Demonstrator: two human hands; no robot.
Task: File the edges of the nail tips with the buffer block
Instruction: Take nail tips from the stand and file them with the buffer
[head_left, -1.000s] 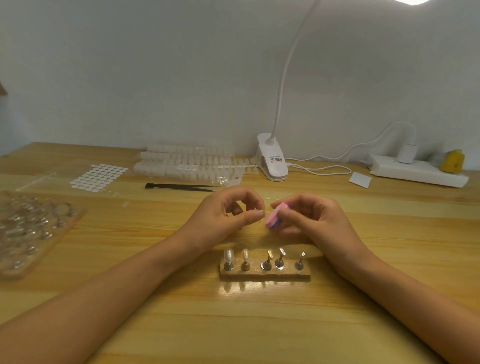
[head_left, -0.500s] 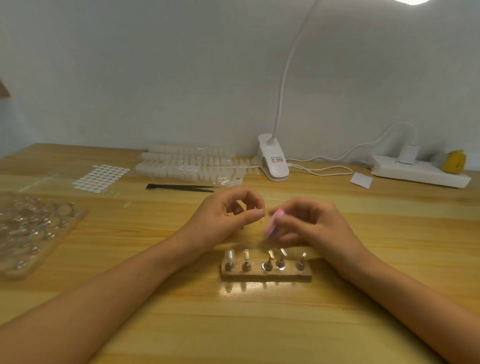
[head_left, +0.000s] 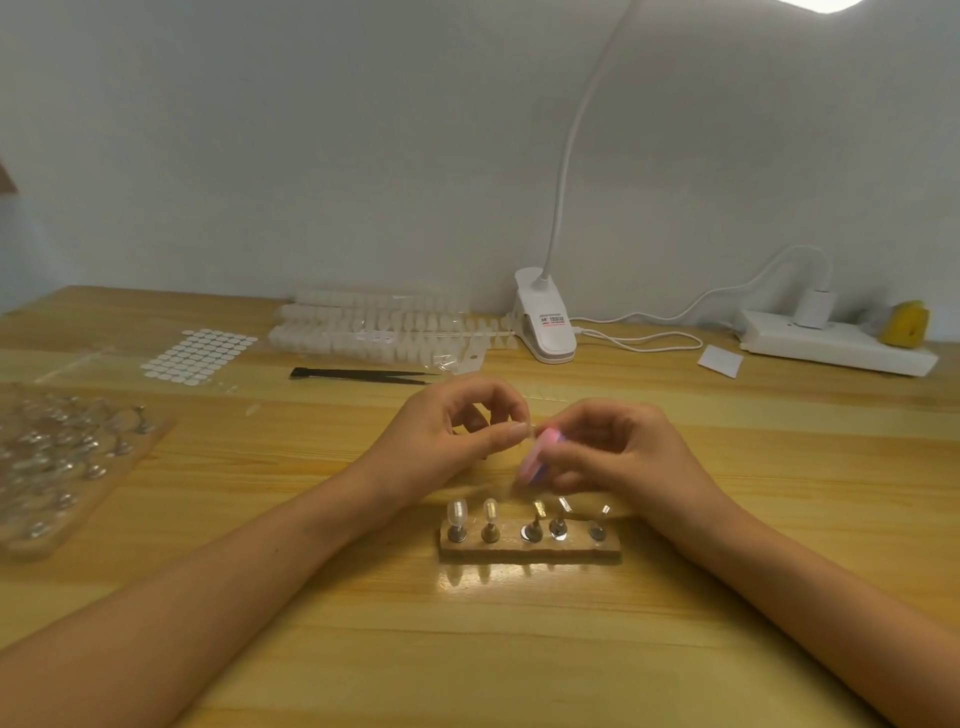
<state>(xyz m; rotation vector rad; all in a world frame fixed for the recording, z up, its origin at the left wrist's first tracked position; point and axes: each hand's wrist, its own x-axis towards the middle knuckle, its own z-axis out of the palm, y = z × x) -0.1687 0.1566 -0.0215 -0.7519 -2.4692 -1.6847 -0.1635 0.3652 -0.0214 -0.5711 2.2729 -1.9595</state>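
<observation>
— Pinching is the word for both: our left grip (head_left: 447, 436) has thumb and forefinger pressed on a small clear nail tip (head_left: 530, 428) (so faint we can barely make it out). Our right grip (head_left: 613, 457) is curled round the pink buffer block (head_left: 540, 454). Block and tip seem to touch, held above the worktop (head_left: 467, 649) just far of the wooden stand (head_left: 530, 548).

— What could go wrong for us from here?

— We judge the tip could spring out of so slight a pinch if the block drags too hard, and a clear sliver would be hard to find on this wood. Too steep an angle might file the edge unevenly. We could also rasp our own fingertip (head_left: 517, 432), which lies right beside the block. A dropped right wrist might knock the pegs (head_left: 558, 522) just near of it.

— And how do our hands lie?

— Both forearms (head_left: 260, 571) come in from the near corners and meet at the middle. The left grip's other fingers arch over the pinch. The right grip shows its back, its fingers folded toward the left, with the block tilted and blurred.
</observation>
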